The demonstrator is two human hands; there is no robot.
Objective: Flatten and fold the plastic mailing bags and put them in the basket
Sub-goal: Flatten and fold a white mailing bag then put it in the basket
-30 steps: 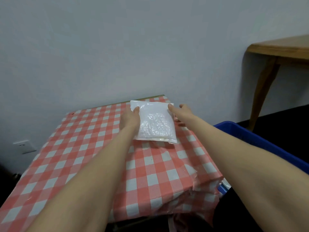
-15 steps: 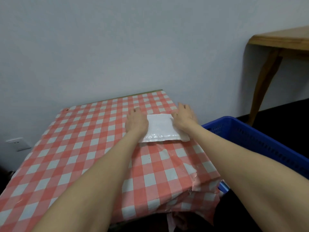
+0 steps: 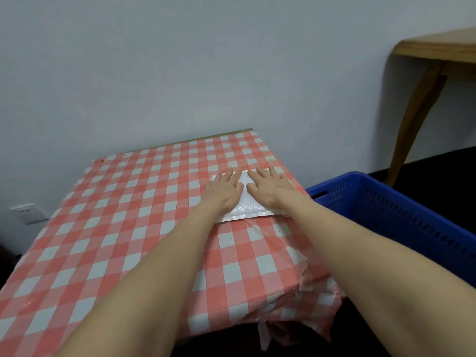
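pressing white mailing bag (image 3: 247, 213) flat onto checked tablecloth (image 3: 123, 228) just left of blue basket (image 3: 391, 217), with left hand (image 3: 222, 193) and right hand (image 3: 270, 189) side by side, both splayed flat, grasping nothing.

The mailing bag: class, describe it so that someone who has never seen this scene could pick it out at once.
Find the red-and-white checked tablecloth that fills the middle of the view. Towards its far right part, close to the blue basket, the left hand and the right hand press flat on one thing. That is the mailing bag: the only plain white, shiny, bubble-textured thing on the checks.
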